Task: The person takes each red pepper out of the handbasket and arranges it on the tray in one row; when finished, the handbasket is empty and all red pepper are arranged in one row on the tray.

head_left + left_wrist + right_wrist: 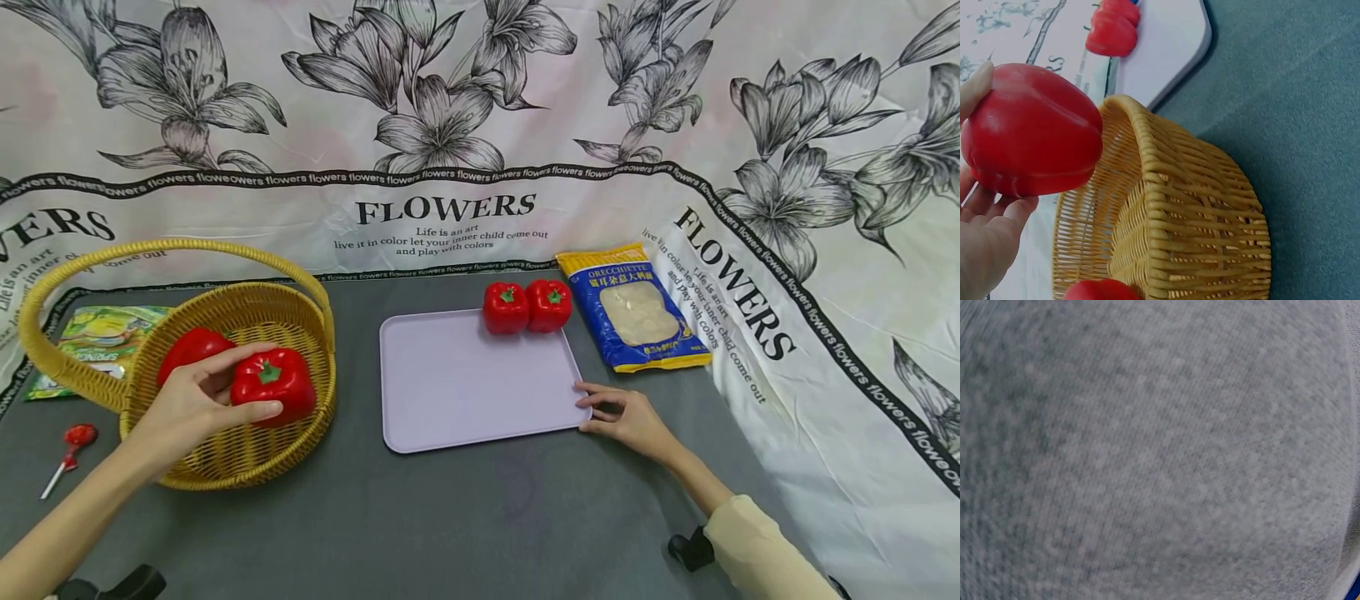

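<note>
In the head view my left hand (187,396) grips a red bell pepper (273,387) by its sides, fingers behind and thumb in front. The pepper is held over the yellow wicker basket (247,477). Inside the basket, at its left, lies another red bell pepper (191,350), partly hidden by the hand. The left wrist view shows the gripped pepper (1035,131) above the basket's rim (1141,134). My right hand (626,421) touches the right edge of a pale lilac tray (472,383) with its fingertips. Two red bell peppers (506,308) sit side by side at the tray's far right corner.
A blue and yellow orecchiette bag (637,312) lies right of the tray. Behind the basket is a green and yellow packet (105,337), and a red lollipop (71,454) lies to its left. The basket's tall handle (187,244) arches over it. Grey cloth (450,525) covers the table.
</note>
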Tool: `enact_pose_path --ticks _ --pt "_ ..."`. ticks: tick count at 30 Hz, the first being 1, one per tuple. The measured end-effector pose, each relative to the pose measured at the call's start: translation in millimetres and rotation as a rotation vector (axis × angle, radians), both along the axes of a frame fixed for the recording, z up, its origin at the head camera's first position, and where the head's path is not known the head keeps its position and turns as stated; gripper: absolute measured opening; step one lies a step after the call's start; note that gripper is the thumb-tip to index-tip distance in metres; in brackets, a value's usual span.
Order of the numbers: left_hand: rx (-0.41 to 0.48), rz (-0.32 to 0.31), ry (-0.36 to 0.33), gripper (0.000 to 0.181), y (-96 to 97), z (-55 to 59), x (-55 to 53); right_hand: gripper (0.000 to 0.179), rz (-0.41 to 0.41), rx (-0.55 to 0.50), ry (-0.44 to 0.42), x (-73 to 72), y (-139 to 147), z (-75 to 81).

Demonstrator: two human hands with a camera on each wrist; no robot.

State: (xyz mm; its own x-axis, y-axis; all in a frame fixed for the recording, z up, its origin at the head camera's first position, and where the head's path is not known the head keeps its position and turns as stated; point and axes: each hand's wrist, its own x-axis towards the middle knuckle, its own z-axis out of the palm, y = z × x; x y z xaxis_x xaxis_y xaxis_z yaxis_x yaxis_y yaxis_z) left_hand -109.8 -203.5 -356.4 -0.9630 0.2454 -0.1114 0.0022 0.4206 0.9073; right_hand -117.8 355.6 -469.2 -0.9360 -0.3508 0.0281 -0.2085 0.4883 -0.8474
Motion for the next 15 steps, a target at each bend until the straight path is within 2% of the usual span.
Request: enact_pose_path --ticks 6,15 --pt "-0.024 -0.004 -0.006 0.062 4.2 2.9 -2.7 0.029 0.006 0.003 0.008 -0.2 0 1.0" --pt "0.032 -0.043 -0.004 0.061 14.6 5.7 -6.5 0.029 0.005 0.0 0.013 0.4 0 0.6"
